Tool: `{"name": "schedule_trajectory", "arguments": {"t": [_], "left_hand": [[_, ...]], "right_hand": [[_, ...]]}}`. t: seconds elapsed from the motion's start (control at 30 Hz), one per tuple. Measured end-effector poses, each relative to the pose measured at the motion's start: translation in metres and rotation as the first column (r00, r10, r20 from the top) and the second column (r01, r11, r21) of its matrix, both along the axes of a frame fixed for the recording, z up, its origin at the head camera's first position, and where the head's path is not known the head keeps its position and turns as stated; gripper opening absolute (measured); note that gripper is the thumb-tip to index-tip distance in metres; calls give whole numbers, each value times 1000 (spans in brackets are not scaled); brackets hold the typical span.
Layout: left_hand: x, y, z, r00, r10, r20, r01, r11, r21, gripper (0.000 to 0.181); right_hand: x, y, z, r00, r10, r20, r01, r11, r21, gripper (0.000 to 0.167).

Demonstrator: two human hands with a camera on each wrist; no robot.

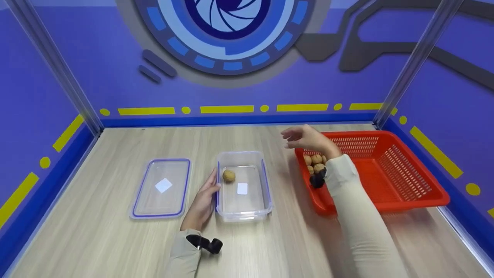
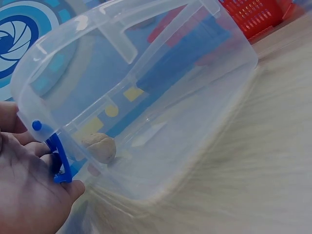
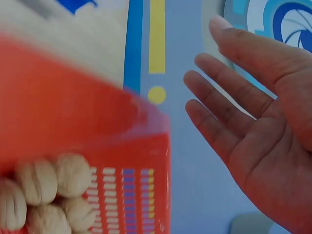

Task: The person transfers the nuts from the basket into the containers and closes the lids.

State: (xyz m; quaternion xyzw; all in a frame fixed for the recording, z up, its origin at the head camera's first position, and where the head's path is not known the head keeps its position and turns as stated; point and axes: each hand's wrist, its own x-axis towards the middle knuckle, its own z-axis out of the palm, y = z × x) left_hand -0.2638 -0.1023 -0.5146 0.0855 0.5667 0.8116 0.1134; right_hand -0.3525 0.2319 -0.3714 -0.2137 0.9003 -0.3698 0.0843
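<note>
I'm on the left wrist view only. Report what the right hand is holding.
Observer: Nothing; the right wrist view shows the right hand empty, palm in sight.
Operator: Now tell me what lies left of the clear container as the head camera sees it.
Observer: A clear lid with a blue edge, lying flat on the table.
Operator: I get just a corner of the red basket. Tell me what's in it.
Observer: Several walnuts, gathered toward its left end in the head view.
</note>
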Motion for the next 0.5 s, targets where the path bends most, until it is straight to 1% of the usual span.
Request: {"name": "schedule_trajectory", "arguments": {"t": [0.1, 0.27, 0.43, 0.5], "left_hand": [[0, 0, 0, 1000, 2, 5, -2, 1000, -1, 64], [-1, 0, 0, 1000, 9, 7, -9, 1000, -7, 63], [-1, 0, 1, 1000, 17, 14, -17, 1000, -16, 64], [0, 0, 1, 1000, 19, 21, -19, 1000, -20, 64]], "right_hand": [[-1, 15, -5, 1000, -11, -7, 11, 1000, -15, 42], [0, 37, -11, 998, -59, -4, 59, 998, -16, 45], [0, 56, -19, 994, -105, 8, 105, 994, 13, 46], [1, 63, -22, 992, -122, 26, 121, 992, 24, 46]]}}
